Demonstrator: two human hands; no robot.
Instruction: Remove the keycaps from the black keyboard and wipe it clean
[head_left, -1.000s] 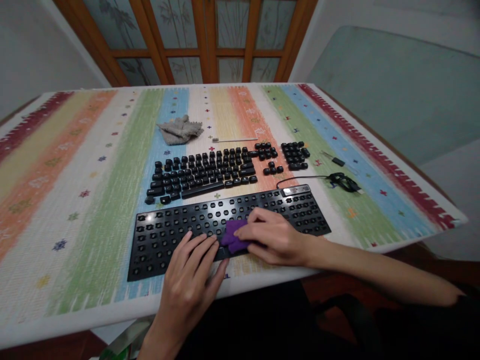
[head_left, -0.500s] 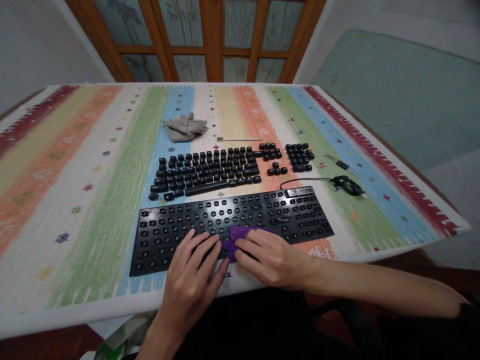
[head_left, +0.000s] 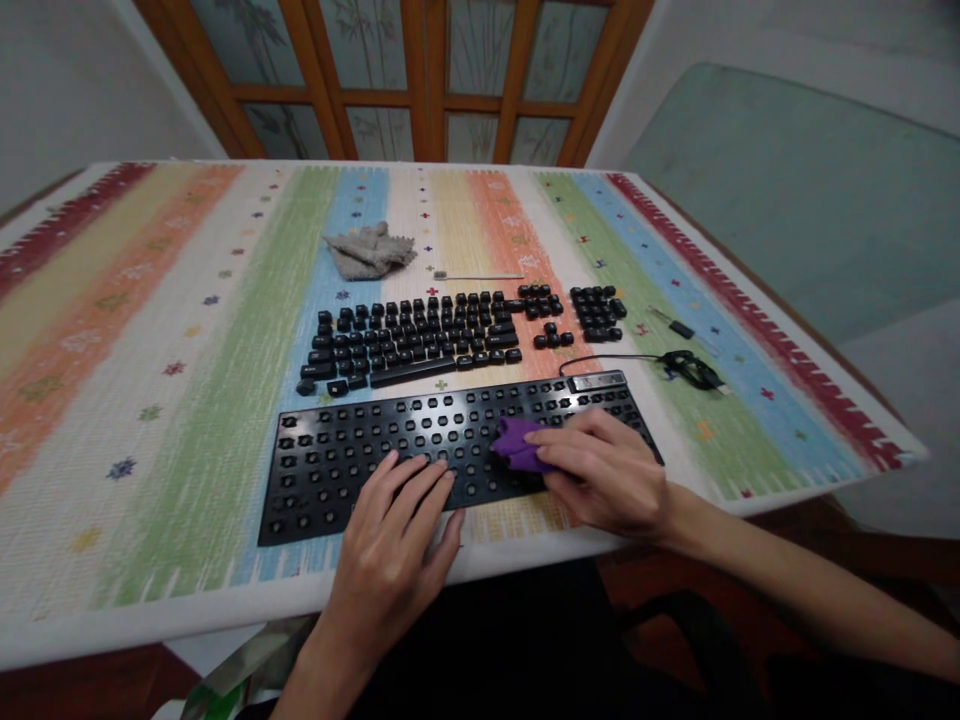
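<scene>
A black keyboard base (head_left: 405,425) with its keycaps off lies near the table's front edge. Across its lower middle rests my left hand (head_left: 397,525), fingers stretched out and slightly apart, fingertips on the base. My right hand (head_left: 607,470) pinches a bunched purple cloth (head_left: 520,445) and holds it against the base, right of centre. Some switches under the cloth and the hands are hidden. Behind the base, the loose black keycaps (head_left: 420,335) are laid out in keyboard order, with the number-pad keycaps (head_left: 596,313) grouped at the right.
A crumpled grey cloth (head_left: 370,252) lies at the back, with a toothbrush (head_left: 480,276) to its right. The coiled keyboard cable (head_left: 694,370) sits right of the base, near a small black-handled tool (head_left: 679,327). A striped tablecloth (head_left: 180,400) covers the table.
My right hand has moved right and slightly away from me with the purple cloth, apart from my left hand. My left hand has shifted only slightly.
</scene>
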